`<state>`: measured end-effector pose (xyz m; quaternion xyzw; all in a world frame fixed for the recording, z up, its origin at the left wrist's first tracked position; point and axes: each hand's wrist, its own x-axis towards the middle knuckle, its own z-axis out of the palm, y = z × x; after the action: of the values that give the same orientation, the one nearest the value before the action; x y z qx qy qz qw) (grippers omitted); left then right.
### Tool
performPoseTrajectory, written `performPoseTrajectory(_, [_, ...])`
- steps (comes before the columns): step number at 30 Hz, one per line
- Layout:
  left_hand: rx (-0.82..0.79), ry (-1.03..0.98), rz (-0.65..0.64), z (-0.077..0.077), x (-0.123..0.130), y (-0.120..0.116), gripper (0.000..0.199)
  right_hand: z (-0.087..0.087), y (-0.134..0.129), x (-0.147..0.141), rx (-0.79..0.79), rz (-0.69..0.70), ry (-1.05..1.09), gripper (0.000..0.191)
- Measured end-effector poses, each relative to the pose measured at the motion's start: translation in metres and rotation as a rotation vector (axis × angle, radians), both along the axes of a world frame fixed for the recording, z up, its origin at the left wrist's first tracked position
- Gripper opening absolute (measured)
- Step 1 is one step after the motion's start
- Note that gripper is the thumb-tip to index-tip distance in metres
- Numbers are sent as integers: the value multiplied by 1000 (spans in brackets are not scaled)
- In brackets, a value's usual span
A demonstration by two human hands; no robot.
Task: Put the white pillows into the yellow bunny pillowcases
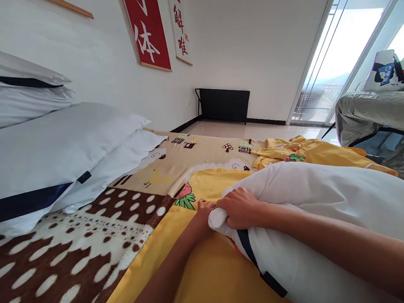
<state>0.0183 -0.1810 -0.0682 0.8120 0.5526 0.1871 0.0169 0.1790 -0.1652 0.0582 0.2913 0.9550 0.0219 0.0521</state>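
Observation:
A plump white pillow (322, 202) with a dark blue band lies at the right, on top of a yellow cloth (158, 248) printed with a pink fruit and green leaves. My right hand (241, 207) is closed round the pillow's near-left corner, which is bunched into a rounded end. Close against that corner, my left hand (204, 216) has its fingers curled and meets the fingertips of my right hand. Its palm is partly hidden behind the bunched corner. Both forearms reach in over the pillow and the cloth.
White pillows (78, 143) are stacked at the left on a brown-and-beige patterned blanket (126, 219). Crumpled yellow fabric (315, 153) lies beyond my pillow. A black folded panel (224, 105) leans against the far wall. A silver-covered piece of furniture (362, 111) stands by the window.

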Motion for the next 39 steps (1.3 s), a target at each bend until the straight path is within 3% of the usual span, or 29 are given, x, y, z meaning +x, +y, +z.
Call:
performPoseTrajectory(6, [-48, 28, 68, -15, 0, 14, 32, -6, -22, 2, 24, 93, 40, 21])
performPoseTrajectory(19, [-65, -104, 188, 4, 9, 20, 28, -21, -59, -5, 77, 192, 43, 18])
performPoseTrajectory(25, [-33, -315, 265, 2, 6, 21, 24, -25, -70, -7, 114, 238, 33, 23])
performPoseTrajectory(30, [-23, -571, 332, -2, 6, 26, 24, -22, -81, -8, 124, 306, 19, 17])
performPoseTrajectory(39, [-44, -886, 345, 16, 8, 29, 31, -35, -87, -16, 141, 350, 71, 10])
